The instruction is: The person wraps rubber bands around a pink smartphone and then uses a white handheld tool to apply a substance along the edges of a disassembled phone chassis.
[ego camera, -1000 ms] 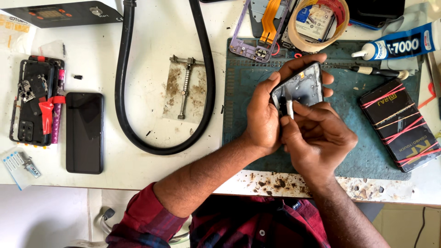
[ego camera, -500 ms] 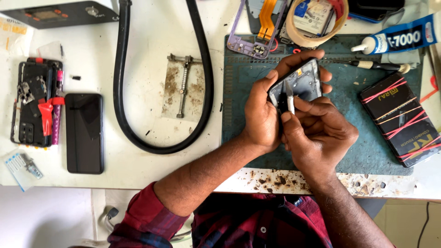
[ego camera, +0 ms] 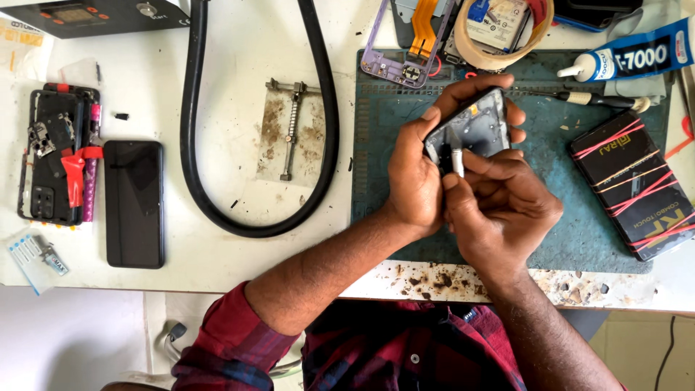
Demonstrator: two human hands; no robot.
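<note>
Phone frame (ego camera: pixel 474 130), raised over the green mat's (ego camera: pixel 579 239) upper middle, clamped edgewise in left hand (ego camera: pixel 413 174) to bare its inner face; right hand (ego camera: pixel 503 206) pinches white tool (ego camera: pixel 457 161) against it.

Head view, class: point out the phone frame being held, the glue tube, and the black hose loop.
Phone frame (ego camera: pixel 479 130), head view, on its grey inner face.
Glue tube (ego camera: pixel 641 52), head view, on its white body.
Black hose loop (ego camera: pixel 246 226), head view, on its bottom bend.
</note>
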